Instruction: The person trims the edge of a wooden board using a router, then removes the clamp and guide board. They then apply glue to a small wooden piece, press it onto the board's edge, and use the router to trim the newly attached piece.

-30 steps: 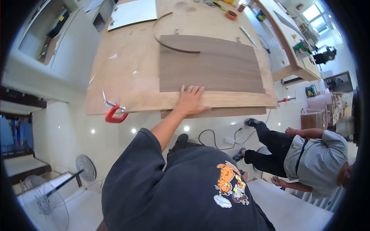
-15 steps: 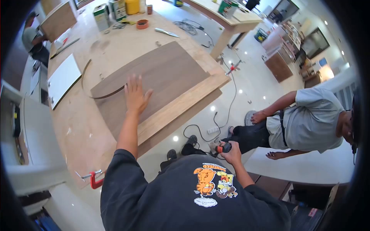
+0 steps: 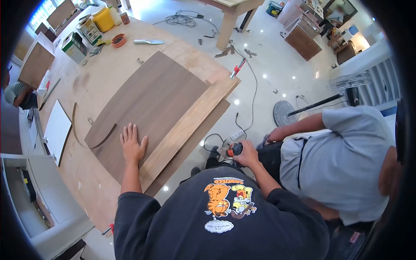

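My left hand (image 3: 133,145) lies flat with fingers spread on a brown wood-grain panel (image 3: 160,93). A thin curved dark strip (image 3: 105,138) lies beside its fingertips, partly over the panel's left edge. A pale wooden board (image 3: 190,129) runs along the panel's near side, with a darker board edge (image 3: 203,130) below it. Past the table edge, my right hand (image 3: 248,155) is wrapped round a black and orange trim router (image 3: 234,150) with a pale metal base. The router is apart from the panel; its underside is hidden.
Red clamps sit at the table's far right corner (image 3: 238,68) and near left edge (image 3: 111,229). A knife (image 3: 148,42), tins (image 3: 74,47) and a white panel (image 3: 57,130) lie on the table. A co-worker (image 3: 333,160) stands close at right. Cables and a power strip (image 3: 237,135) lie on the floor.
My view has turned and shifted. My left hand now rests clear of the curved strip's end, nearer the panel's near side. The co-worker appears closer, and a stand behind them shows more fully.
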`<state>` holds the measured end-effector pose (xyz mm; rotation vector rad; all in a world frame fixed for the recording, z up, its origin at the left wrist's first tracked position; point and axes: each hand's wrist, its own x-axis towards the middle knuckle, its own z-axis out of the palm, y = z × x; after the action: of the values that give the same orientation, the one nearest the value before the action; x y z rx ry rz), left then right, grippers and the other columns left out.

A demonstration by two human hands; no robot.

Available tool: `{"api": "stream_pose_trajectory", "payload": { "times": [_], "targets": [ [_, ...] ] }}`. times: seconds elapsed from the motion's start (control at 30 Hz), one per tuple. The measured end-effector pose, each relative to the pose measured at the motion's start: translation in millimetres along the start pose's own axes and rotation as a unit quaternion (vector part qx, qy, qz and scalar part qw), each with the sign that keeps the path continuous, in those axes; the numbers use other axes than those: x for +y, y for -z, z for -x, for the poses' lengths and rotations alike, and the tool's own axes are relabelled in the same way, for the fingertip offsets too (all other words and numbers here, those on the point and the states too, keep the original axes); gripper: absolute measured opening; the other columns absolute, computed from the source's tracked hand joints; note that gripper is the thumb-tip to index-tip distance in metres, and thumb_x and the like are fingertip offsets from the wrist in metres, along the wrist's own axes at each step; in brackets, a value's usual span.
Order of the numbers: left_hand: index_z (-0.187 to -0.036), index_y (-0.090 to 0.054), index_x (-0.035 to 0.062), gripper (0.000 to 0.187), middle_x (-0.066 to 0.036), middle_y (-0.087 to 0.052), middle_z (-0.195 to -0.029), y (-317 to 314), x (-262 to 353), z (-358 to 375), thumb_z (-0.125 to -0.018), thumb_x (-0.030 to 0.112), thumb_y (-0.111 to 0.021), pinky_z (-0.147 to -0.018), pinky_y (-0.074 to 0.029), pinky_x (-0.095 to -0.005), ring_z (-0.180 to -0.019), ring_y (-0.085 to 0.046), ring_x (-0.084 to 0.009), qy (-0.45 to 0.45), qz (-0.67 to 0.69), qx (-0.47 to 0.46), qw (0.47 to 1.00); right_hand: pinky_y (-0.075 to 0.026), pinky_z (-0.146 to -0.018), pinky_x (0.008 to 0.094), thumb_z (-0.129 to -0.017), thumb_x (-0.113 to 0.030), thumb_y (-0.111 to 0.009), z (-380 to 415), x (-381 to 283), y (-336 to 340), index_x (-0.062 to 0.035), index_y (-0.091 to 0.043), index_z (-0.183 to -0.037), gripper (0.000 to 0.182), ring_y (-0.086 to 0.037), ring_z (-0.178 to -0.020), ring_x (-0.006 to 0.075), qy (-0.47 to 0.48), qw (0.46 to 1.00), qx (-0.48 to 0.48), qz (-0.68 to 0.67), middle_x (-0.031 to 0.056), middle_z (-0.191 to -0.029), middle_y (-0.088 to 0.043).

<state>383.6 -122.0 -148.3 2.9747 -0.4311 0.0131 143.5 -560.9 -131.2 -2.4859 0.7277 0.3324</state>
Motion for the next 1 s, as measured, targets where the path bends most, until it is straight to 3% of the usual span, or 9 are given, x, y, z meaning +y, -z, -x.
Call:
{"api": "stream_pose_trajectory", "payload": {
  "times": [0.4,0.53,0.67,0.7,0.73,0.9,1.0],
  "targets": [
    [-0.158,-0.035,0.0153,0.079,-0.009,-0.029,-0.166,0.0,0.7,-6.3,-0.092,0.053,-0.058,-0.125,-0.012,-0.0495,-0.155,-0.019,-0.0298,0.020,-0.027,-0.029,0.999,-0.053,-0.094,0.0442,-0.060,-0.029,-0.087,-94.8,26.0,29.9,-0.0074,-0.058,-0.124,0.074,-0.062,-0.112,0.0363,-0.047,0.998,0.031,-0.027,0.0160,-0.122,-0.059],
    [-0.159,-0.033,0.0154,0.079,-0.009,-0.029,-0.166,0.9,1.7,-8.7,-0.092,0.046,-0.061,-0.125,-0.012,-0.0497,-0.155,-0.019,-0.0303,0.019,-0.026,-0.031,0.999,-0.052,-0.094,0.0434,-0.056,-0.031,-0.089,-116.1,38.9,51.7,-0.0037,-0.058,-0.124,0.079,-0.062,-0.111,0.0362,-0.088,0.993,0.051,-0.063,0.0184,-0.122,-0.060],
    [-0.160,-0.032,0.0176,0.080,-0.008,-0.026,-0.167,-7.4,-1.2,-10.5,-0.092,0.051,-0.060,-0.125,-0.011,-0.0499,-0.156,-0.018,-0.0299,0.030,-0.045,-0.033,0.998,-0.056,-0.080,0.0376,-0.053,-0.025,-0.092,-133.2,63.5,64.1,0.0026,-0.057,-0.118,0.079,-0.068,-0.091,0.0272,-0.136,0.966,0.093,-0.198,0.0180,-0.102,-0.067],
    [-0.160,-0.031,0.0176,0.077,-0.008,-0.024,-0.168,-5.2,2.9,-11.1,-0.095,0.051,-0.057,-0.125,-0.010,-0.0515,-0.156,-0.017,-0.0296,0.039,-0.044,-0.039,0.997,-0.050,-0.051,0.0295,-0.056,-0.013,-0.091,-131.3,63.1,71.6,0.0053,-0.055,-0.117,0.074,-0.060,-0.059,0.0142,-0.137,0.943,0.115,-0.280,0.0111,-0.084,-0.065],
    [-0.160,-0.030,0.0176,0.076,-0.007,-0.023,-0.168,-7.3,5.5,-12.2,-0.097,0.051,-0.055,-0.124,-0.010,-0.0530,-0.156,-0.016,-0.0296,0.055,-0.048,-0.038,0.997,-0.055,-0.061,0.0316,-0.053,-0.017,-0.091,-129.8,57.0,87.0,0.0035,-0.056,-0.114,0.074,-0.065,-0.073,0.0161,-0.181,0.931,0.092,-0.302,0.0127,-0.090,-0.066],
    [-0.162,-0.026,0.0165,0.074,-0.008,-0.019,-0.169,-22.0,31.7,-32.2,-0.102,0.055,-0.045,-0.122,-0.010,-0.0592,-0.156,-0.013,-0.0317,0.162,-0.076,-0.029,0.983,-0.056,-0.073,0.0354,-0.058,-0.014,-0.090,-134.5,67.7,118.9,0.0096,-0.051,-0.127,0.084,-0.067,-0.085,0.0221,-0.187,0.909,0.143,-0.343,0.0180,-0.102,-0.065],
    [-0.161,-0.026,0.0129,0.076,-0.011,-0.019,-0.169,-32.0,41.7,-41.0,-0.102,0.056,-0.044,-0.123,-0.009,-0.0583,-0.156,-0.012,-0.0348,0.194,-0.077,-0.018,0.978,-0.056,-0.076,0.0338,-0.059,-0.015,-0.091,-142.0,64.3,140.5,0.0085,-0.053,-0.121,0.076,-0.065,-0.087,0.0207,-0.218,0.883,0.126,-0.396,0.0158,-0.104,-0.064]
  ]
}}
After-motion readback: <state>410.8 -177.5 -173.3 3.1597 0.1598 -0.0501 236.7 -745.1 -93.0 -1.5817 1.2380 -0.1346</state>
